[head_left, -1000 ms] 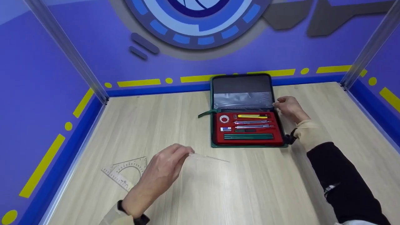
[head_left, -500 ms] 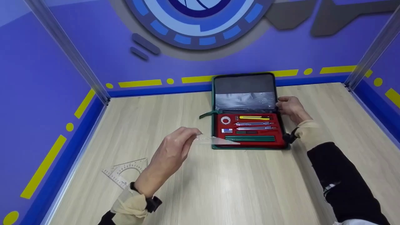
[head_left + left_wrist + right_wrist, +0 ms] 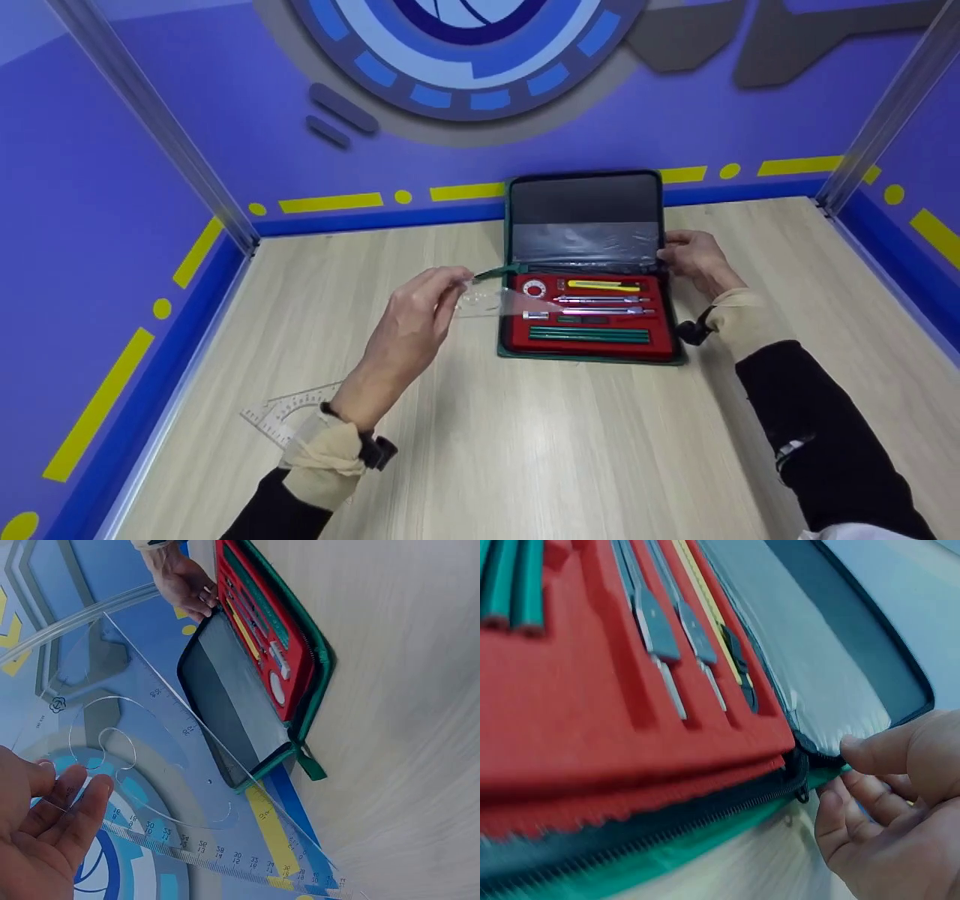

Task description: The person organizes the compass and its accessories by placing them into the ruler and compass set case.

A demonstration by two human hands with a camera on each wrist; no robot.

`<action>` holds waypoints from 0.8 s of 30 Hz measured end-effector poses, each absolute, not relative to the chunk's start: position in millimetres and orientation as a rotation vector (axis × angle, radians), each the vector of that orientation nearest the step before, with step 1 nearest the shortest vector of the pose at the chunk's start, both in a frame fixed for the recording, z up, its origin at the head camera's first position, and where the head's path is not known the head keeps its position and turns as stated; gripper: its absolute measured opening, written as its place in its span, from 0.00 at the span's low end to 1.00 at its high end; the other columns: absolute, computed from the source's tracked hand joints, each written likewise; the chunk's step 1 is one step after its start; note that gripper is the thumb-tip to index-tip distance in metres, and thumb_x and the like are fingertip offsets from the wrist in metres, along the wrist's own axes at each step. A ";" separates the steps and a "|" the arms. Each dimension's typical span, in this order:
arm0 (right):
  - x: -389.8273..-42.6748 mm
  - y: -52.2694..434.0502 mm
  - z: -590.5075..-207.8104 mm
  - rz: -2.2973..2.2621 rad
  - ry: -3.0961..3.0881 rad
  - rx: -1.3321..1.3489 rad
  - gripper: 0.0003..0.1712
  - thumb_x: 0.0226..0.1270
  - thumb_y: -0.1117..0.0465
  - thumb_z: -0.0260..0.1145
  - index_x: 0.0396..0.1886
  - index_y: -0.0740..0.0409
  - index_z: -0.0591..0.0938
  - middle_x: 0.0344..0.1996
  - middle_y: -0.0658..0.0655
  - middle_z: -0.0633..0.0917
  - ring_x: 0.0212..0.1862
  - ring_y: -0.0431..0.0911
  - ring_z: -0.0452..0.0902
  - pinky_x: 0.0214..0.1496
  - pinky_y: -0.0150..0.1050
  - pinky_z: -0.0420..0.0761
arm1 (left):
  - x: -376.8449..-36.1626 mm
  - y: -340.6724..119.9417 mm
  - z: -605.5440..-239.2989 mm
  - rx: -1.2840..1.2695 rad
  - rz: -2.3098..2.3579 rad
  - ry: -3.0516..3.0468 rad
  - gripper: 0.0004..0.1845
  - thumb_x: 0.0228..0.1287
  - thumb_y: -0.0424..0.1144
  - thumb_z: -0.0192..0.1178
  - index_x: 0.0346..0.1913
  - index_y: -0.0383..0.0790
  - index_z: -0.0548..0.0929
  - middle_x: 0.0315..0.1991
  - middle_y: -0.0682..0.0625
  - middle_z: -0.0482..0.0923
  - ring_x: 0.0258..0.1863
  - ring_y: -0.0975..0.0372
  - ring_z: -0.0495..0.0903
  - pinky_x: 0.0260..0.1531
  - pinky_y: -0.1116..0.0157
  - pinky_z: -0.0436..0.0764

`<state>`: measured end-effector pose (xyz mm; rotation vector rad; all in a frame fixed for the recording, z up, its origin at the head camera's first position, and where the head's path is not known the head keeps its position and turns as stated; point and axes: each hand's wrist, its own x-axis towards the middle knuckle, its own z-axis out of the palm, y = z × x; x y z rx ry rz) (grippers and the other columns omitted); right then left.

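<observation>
My left hand (image 3: 409, 322) pinches a clear plastic set square (image 3: 169, 791) by one edge, between thumb and fingers. Held above the table, it overlaps the left part of the open drawing-set case (image 3: 585, 199) in the head view. Printed scales and a curved cutout show on it in the left wrist view. My right hand (image 3: 697, 259) is at the right side of the case's raised lid, with the thumb (image 3: 877, 754) on the zip edge and fingers behind. A clear triangle with a protractor cutout (image 3: 279, 420) lies on the table, partly hidden by my left forearm.
The case's red tray (image 3: 592, 351) holds green pencils (image 3: 589, 334), compasses (image 3: 600, 310), a yellow cutter (image 3: 602, 286), a small white ring (image 3: 534, 289) and an eraser (image 3: 535, 316). A green strap (image 3: 491, 273) sticks out left. Behind stands a blue panel wall (image 3: 450, 165).
My left hand has moved away from me towards the case, carrying the set square, which now overlaps the red tray. My right hand has stayed at the lid's edge.
</observation>
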<state>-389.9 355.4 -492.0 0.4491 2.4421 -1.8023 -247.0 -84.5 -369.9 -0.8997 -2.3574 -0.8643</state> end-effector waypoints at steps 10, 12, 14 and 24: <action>-383.1 363.2 -481.8 -1.941 2.440 0.256 0.19 0.75 0.70 0.63 0.62 0.71 0.76 0.36 0.46 0.86 0.38 0.40 0.82 0.42 0.38 0.84 | -288.3 -35.5 -336.8 -0.972 -0.900 -2.320 0.06 0.75 0.31 0.61 0.49 0.35 0.85 0.43 0.46 0.87 0.41 0.59 0.86 0.45 0.65 0.84; -382.4 362.8 -479.3 -1.979 2.444 0.203 0.20 0.75 0.70 0.62 0.63 0.72 0.75 0.38 0.47 0.86 0.40 0.41 0.82 0.44 0.38 0.84 | -296.5 -23.3 -331.7 -0.980 -0.877 -2.307 0.07 0.75 0.32 0.61 0.49 0.36 0.86 0.44 0.47 0.88 0.43 0.59 0.86 0.47 0.66 0.83; -381.2 362.7 -477.7 -2.011 2.445 0.160 0.21 0.76 0.71 0.61 0.65 0.73 0.75 0.40 0.49 0.86 0.41 0.42 0.82 0.45 0.38 0.84 | -304.5 -10.8 -328.6 -0.986 -0.849 -2.287 0.07 0.76 0.33 0.61 0.49 0.37 0.86 0.45 0.48 0.88 0.45 0.59 0.86 0.49 0.66 0.82; -369.2 364.3 -470.3 -2.102 2.422 0.027 0.24 0.83 0.63 0.55 0.71 0.72 0.72 0.45 0.49 0.86 0.48 0.44 0.83 0.49 0.37 0.85 | -337.5 50.5 -341.4 -1.020 -0.849 -2.213 0.11 0.79 0.40 0.56 0.50 0.40 0.87 0.42 0.48 0.87 0.44 0.58 0.87 0.47 0.66 0.82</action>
